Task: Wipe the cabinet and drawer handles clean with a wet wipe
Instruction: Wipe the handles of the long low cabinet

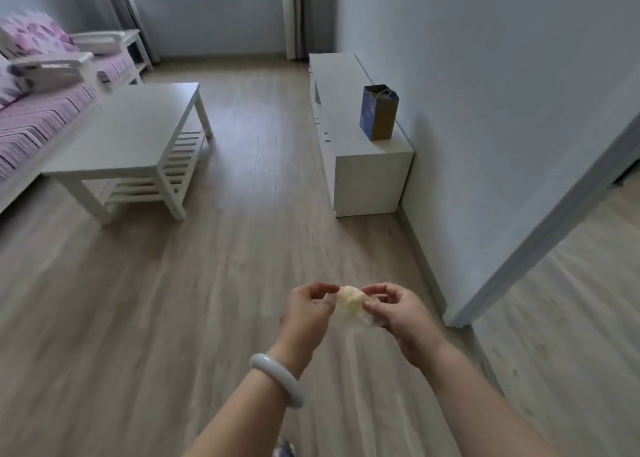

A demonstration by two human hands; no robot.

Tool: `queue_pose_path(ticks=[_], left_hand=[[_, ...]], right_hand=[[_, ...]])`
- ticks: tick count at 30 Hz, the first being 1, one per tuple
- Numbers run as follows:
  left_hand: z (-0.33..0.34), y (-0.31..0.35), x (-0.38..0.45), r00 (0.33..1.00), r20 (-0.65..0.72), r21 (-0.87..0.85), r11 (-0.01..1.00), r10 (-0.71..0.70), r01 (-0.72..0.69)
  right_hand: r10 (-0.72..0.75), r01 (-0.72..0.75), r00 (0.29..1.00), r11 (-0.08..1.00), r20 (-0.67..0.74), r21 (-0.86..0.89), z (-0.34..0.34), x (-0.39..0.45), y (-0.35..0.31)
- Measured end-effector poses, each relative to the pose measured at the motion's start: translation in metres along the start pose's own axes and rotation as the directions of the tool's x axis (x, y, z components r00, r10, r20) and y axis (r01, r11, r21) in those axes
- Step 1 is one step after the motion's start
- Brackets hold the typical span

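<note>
Held between both hands over the wood-grain floor (pixel 214 283): a small crumpled wet wipe (pixel 350 301), pale cream, bunched into a soft wad on top, with a thinner, translucent flap hanging below toward the right hand. Left hand (pixel 308 313) curled, thumb and forefinger pinching the wipe's left edge. Right hand (pixel 394 313) likewise curled, thumb and fingertips pinching the right edge and the filmy flap. Around the left wrist, a smooth, thick, milky-white bangle (pixel 275 378), rounded and glossy. Well ahead of the hands and a little to the right, against the pale wall: a low white cabinet (pixel 367 176), long and boxy, matte flat panels, its front seen at a steep angle with small handles (pixel 321 119) showing only as tiny projections, too small for detail. On the cabinet's top, near its closer end, an upright paper gift bag (pixel 379 112), dark blue front, brown side, cord handles. Ahead and to the left of the hands, a white rectangular coffee table (pixel 128 127) with square legs and a slatted lower shelf. Farther left, a sofa (pixel 38 110) with white arms and pink-and-purple striped cushions, floral pillows at the back. Laminate planks underfoot, light brown-grey, running lengthwise away from the hands.
</note>
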State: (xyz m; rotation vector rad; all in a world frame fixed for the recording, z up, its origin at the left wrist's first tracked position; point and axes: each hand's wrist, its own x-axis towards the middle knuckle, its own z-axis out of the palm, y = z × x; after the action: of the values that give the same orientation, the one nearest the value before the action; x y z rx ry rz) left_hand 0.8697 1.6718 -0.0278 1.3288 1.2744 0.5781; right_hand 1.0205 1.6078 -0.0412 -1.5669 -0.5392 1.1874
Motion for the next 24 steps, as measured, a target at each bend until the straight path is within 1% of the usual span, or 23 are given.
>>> queue_pose_path(ticks=[6, 11, 16, 20, 24], left_hand=[[-0.055, 0.038, 0.17, 0.999, -0.018, 0.006, 0.999, 0.05, -0.05], [-0.092, 0.083, 0.293, 0.996, 0.064, 0.092, 0.994, 0.056, -0.062], [-0.103, 0.12, 0.412, 0.989, 0.139, 0.157, 0.985, 0.045, -0.067], [-0.102, 0.147, 0.513, 0.981, 0.189, 0.169, 0.982, 0.049, -0.082], [-0.097, 0.173, 0.622, 0.975, 0.216, 0.203, 0.974, 0.053, -0.098]], right_hand=[[-0.004, 0.0, 0.989, 1.0, -0.149, -0.03, 0.067, 0.161, -0.054], [0.027, -0.022, 0.968, 1.0, -0.25, 0.022, 0.11, 0.264, -0.097], [0.121, -0.077, 0.934, 0.987, -0.336, 0.141, 0.132, 0.368, -0.13], [0.165, -0.1, 0.915, 0.977, -0.367, 0.188, 0.134, 0.464, -0.156], [0.193, -0.105, 0.915, 0.961, -0.353, 0.256, 0.135, 0.576, -0.189]])
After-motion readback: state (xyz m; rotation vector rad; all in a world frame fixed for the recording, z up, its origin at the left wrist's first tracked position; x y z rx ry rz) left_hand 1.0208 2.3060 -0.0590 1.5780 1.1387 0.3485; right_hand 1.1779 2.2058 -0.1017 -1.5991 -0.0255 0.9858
